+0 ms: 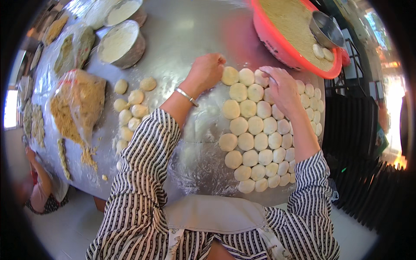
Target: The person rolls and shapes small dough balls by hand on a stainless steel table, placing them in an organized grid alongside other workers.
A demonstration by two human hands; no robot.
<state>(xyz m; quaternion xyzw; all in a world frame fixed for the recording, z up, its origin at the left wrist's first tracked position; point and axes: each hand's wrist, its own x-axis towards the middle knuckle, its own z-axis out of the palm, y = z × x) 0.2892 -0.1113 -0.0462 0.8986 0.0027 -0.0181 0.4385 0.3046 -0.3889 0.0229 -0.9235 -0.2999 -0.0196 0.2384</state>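
Note:
Rows of flattened round dough pieces (255, 124) lie close together on the metal table (182, 32), in front of me and to the right. My left hand (208, 70), with a silver bangle on its wrist, is curled beside the top left dough round (230, 76). Its palm is turned away, so I cannot tell whether it holds anything. Over the right part of the rows, my right hand (282, 89) has bent fingers at a dough round (261, 78) in the top row. The hand and forearm hide several rounds.
Left of my arm sits a cluster of dough balls (139, 110). Beyond are a plastic bag of yellowish crumbly filling (78, 100) and metal bowls of flour (122, 48). A red basin of pale crumbs (265, 37) holds a metal bowl (326, 29). A person (42, 185) is at far left.

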